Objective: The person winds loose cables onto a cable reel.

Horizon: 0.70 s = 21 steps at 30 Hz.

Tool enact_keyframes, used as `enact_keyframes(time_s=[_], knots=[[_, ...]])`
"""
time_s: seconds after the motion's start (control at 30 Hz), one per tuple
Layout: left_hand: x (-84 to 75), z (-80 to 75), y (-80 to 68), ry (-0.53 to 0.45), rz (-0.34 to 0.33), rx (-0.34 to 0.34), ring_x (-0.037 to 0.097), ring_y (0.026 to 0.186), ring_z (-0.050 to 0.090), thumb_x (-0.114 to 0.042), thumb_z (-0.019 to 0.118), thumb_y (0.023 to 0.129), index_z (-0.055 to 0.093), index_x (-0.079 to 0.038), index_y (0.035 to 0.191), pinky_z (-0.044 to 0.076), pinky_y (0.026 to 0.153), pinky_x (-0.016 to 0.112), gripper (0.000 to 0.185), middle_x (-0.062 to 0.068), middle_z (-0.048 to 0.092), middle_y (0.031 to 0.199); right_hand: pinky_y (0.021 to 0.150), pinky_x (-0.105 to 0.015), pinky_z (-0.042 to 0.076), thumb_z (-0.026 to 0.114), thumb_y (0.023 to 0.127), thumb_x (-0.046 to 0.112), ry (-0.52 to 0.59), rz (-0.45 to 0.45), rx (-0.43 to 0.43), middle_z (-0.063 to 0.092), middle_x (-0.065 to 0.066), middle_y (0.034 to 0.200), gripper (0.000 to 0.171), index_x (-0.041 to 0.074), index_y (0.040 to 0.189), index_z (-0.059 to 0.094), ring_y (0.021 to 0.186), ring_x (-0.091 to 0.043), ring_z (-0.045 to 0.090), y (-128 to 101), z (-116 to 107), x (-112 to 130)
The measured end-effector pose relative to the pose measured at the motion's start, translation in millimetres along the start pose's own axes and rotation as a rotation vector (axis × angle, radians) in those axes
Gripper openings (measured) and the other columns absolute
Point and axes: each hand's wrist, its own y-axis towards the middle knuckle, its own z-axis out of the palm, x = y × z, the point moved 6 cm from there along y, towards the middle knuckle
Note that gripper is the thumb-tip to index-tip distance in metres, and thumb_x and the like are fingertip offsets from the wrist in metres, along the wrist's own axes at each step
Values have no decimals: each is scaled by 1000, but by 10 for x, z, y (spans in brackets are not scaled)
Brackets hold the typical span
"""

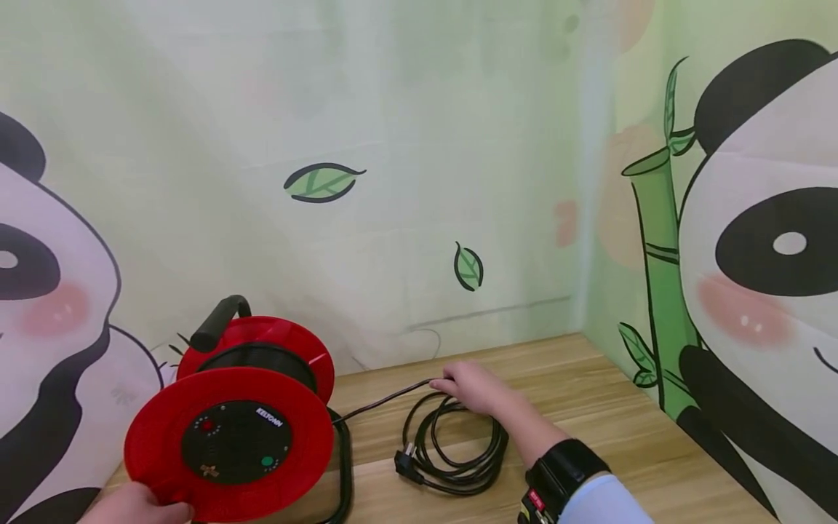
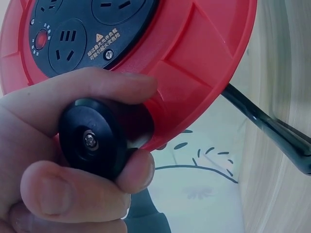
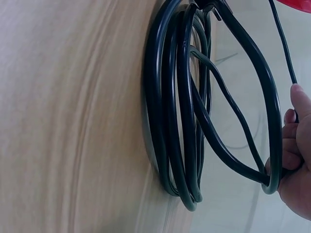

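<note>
Standing at the left of the wooden table (image 1: pixel 556 371) in the head view, the red cable reel (image 1: pixel 153 422) turns its round face and black panel (image 1: pixel 236 442) toward the person, with the left hand (image 1: pixel 140 506) at its lower rim. The right hand (image 1: pixel 474 389) pinches the black cable (image 1: pixel 388 399), which runs to it from the reel; just below, a coil (image 1: pixel 461 484) lies on the wood, the plug (image 1: pixel 409 464) at its left edge. Behind rises a panda-printed backdrop (image 1: pixel 393 94). In the left wrist view, the left hand's fingers and thumb curl round a black knob (image 2: pixel 92 138) on the reel's face, near the sockets (image 2: pixel 68 53) and a red switch (image 2: pixel 42 40). In the right wrist view, the right hand's thumb and fingers are clamped together on the cable; one strand (image 3: pixel 283 41) leads off toward the reel's red edge, and a loop (image 3: pixel 274 116) stretches between the hand and the coil.
</note>
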Motion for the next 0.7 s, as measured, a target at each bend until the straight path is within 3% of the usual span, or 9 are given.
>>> enact_keyframes(time_s=[0.13,0.4,0.7], knots=[[-47,-14,-19,26,10,-1,28,69,66,-3,63,92,66,12,108,54,70,35,22,17,72,89,56,-29,37,58,104,38,1,0,-2,46,5,63,38,15,74,54,56,-11,42,1,-31,6],[-114,-34,-67,69,21,-68,26,65,60,-5,65,92,67,8,109,48,63,29,22,13,71,84,56,-29,38,56,104,42,-36,-13,-10,45,5,63,41,15,74,54,56,-10,42,11,-56,17],[-101,-36,-97,86,9,-73,26,64,61,-5,65,93,68,9,106,48,64,30,19,13,71,83,56,-30,38,58,103,41,-46,-14,-14,47,6,63,40,16,73,54,56,-10,43,2,-39,59]])
